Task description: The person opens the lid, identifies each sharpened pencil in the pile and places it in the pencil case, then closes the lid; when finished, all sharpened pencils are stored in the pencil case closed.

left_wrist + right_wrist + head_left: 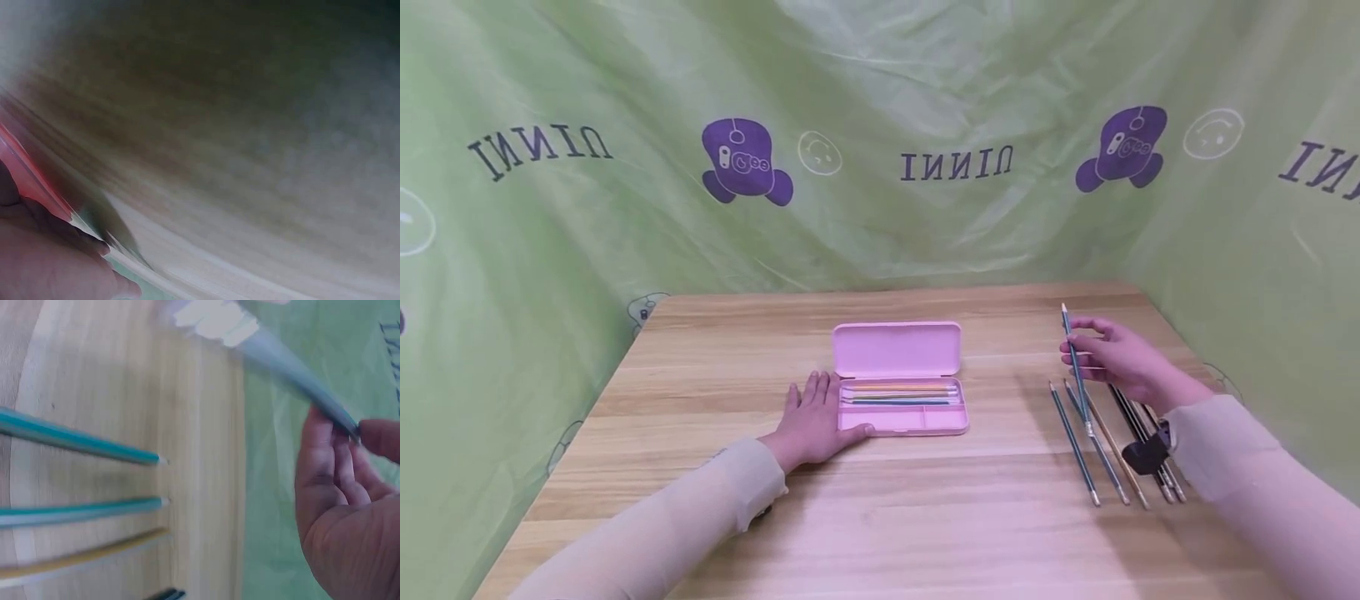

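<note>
A pink pencil case (897,350) lies with its lid raised at the back. Several pencils (898,395) lie lengthwise in its long rear compartment. My left hand (814,421) rests flat at the case's left end, thumb along the front edge; the left wrist view is dim and catches part of that hand (50,262) beside the case. Over on the right, my right hand (1120,360) pinches a teal pencil (1077,375) between thumb and fingers, raised and tilted above the table. The right wrist view shows this pencil (294,375) blurred.
Below the right hand, teal pencils (1073,446), a yellowish pencil (1122,454) and several dark pencils (1126,417) lie side by side, partly hidden by the wrist. The wooden table (722,333) meets a green printed curtain (865,233) at the back and sides.
</note>
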Demonstrator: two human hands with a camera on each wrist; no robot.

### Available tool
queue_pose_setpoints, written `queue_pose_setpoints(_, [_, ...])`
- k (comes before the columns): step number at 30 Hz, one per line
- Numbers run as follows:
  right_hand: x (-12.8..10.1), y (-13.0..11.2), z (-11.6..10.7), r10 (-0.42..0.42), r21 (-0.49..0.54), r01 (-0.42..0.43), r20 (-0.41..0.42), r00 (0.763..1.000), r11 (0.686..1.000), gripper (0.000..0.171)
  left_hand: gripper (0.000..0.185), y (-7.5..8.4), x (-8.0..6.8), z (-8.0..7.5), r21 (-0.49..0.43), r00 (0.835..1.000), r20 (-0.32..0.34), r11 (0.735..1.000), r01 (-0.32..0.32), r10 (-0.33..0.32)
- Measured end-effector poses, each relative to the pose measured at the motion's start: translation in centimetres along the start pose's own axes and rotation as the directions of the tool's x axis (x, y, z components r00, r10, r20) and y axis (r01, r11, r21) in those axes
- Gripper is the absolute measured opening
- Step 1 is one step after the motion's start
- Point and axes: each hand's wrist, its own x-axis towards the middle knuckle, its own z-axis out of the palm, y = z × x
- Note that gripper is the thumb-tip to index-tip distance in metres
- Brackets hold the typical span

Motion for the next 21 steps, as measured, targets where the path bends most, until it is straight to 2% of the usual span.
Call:
queue_pose_setpoints(4, [0.8, 0.1, 1.4, 0.004, -0.076, -0.002, 0.026, 1.000, 0.997, 0.051, 0.117, 0.2, -0.4, -0.3, 0.017, 1.000, -0.007, 1.000, -0.003, 0.003])
queue_pose_setpoints(6, [1.2, 0.0, 1.9, -0.005, -0.115, 0.010, 0.049, 0.999, 0.993, 0.058, 0.115, 0.2, -0.5, -0.4, 0.017, 1.000, -0.022, 1.000, -0.008, 0.008])
queue_pose_setpoints(11, [2.0, -0.3, 3.3, -0.058, -0.220, 0.063, 0.030, 0.998, 0.974, 0.051, 0.114, 0.3, -0.5, -0.4, 0.021, 1.000, -0.015, 1.000, 0.000, 0.001])
queue_pose_setpoints(14, [2.6, -0.7, 3.9, -0.075, -0.264, 0.078, 0.022, 0.997, 0.961, 0.054, 0.114, 0.5, -0.5, -0.5, 0.025, 1.000, -0.009, 1.000, 0.002, -0.001])
queue_pose_setpoints(17, [3.2, -1.0, 4.5, -0.088, -0.280, 0.091, 0.025, 0.996, 0.956, 0.053, 0.115, 0.5, -0.5, -0.4, 0.026, 1.000, -0.008, 1.000, 0.002, -0.002])
queue_pose_setpoints(21, [4.2, -1.4, 5.6, -0.115, -0.284, 0.126, 0.054, 0.992, 0.950, 0.042, 0.116, 0.3, -0.3, -0.2, 0.024, 1.000, -0.008, 1.000, 0.006, -0.006])
